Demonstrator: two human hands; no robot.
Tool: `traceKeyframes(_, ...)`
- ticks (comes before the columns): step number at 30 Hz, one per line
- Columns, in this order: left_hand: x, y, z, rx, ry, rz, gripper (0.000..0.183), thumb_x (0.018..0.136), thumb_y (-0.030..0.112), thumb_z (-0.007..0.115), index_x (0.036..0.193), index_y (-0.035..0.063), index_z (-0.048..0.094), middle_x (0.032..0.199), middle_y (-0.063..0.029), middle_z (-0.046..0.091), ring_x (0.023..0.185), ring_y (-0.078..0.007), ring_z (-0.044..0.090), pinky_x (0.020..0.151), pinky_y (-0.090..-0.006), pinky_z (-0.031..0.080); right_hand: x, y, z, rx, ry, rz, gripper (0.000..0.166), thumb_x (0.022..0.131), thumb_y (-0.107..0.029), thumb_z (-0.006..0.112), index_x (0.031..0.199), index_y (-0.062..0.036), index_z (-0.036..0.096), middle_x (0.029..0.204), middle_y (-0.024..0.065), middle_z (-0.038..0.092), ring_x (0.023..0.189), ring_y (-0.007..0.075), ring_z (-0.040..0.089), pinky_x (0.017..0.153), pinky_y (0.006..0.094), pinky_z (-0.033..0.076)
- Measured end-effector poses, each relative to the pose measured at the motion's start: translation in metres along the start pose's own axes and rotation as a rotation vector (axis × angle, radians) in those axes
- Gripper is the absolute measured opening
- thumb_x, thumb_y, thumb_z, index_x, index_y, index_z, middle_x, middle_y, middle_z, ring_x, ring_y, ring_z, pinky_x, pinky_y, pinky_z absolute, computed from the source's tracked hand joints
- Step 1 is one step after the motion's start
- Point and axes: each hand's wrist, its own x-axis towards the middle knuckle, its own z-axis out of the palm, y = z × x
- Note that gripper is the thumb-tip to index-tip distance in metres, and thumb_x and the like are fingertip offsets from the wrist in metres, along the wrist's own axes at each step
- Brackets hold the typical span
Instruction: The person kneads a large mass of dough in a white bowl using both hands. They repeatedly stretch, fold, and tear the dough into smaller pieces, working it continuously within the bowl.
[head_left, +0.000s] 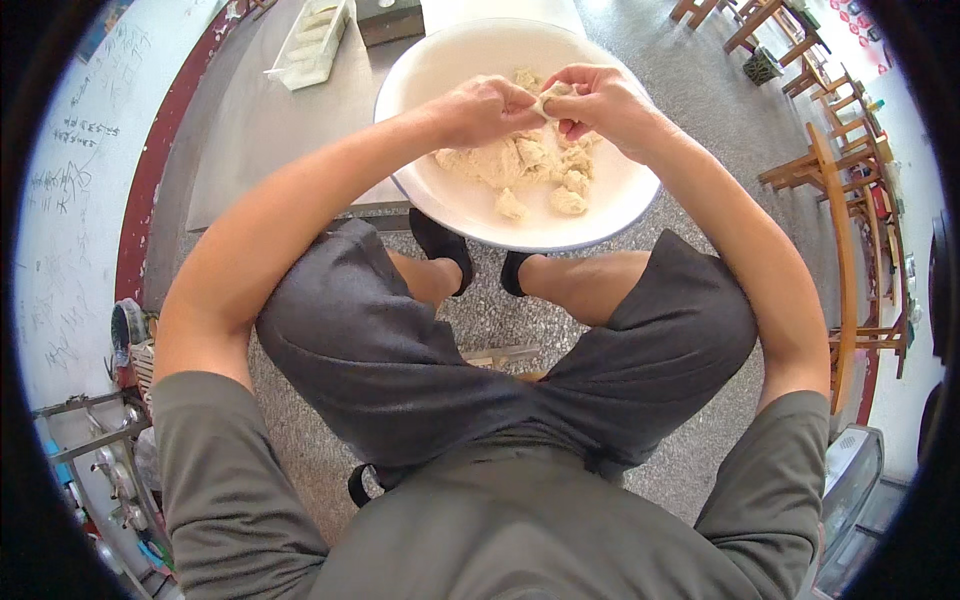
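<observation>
A wide white enamel basin (615, 202) with a blue rim stands before my feet. Crumbly pale dough (487, 166) lies in its middle, with loose lumps (568, 201) towards the near side. Over the far part of the basin, my right hand (604, 105) grips a small piece of dough (556, 96) between thumb and fingers. My left hand (491, 112) meets it from the left, its fingertips pinching the edge of the same piece. Both hands are raised above the dough in the basin and partly hide it.
Left of the basin is a low grey board or tabletop (277, 150), bearing a pale plastic tray (311, 45) with several light pieces inside. A dark box (390, 22) stands beside that tray. Wooden benches (832, 247) line the right side. A metal rack (97, 450) holds utensils at lower left.
</observation>
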Motion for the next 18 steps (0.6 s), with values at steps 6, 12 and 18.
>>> traceKeyframes(6,0.016,-0.021,0.002,0.011,0.196,0.202,0.031,0.095,0.034,0.060,0.103,0.0080,0.075,0.072,-0.0094,0.069,0.062,-0.0187,0.062,0.069,-0.0378,0.052,0.010,0.006,-0.017,0.200,0.145,0.000,0.022,0.086,-0.011,0.071,0.104,0.0007,0.068,0.080,0.0025,0.065,0.067,0.0081,0.060,0.061,0.0207,0.051)
traceKeyframes(12,0.013,-0.011,-0.003,0.140,0.159,0.152,0.029,0.095,0.030,0.061,0.104,0.0052,0.074,0.082,-0.0142,0.066,0.087,-0.0228,0.061,0.081,-0.0378,0.048,0.009,0.025,-0.050,0.398,0.236,-0.039,0.019,0.090,-0.008,0.068,0.106,0.0019,0.067,0.083,0.0024,0.064,0.072,0.0061,0.059,0.066,0.0173,0.053)
traceKeyframes(18,-0.006,-0.019,-0.015,-0.009,0.155,-0.090,0.037,0.097,0.028,0.053,0.119,0.0015,0.068,0.110,-0.0155,0.071,0.097,-0.0243,0.068,0.090,-0.0386,0.053,-0.011,0.025,-0.065,0.132,0.072,-0.015,0.039,0.092,-0.011,0.064,0.128,0.0013,0.059,0.094,0.0084,0.069,0.080,0.0109,0.066,0.067,0.0231,0.057)
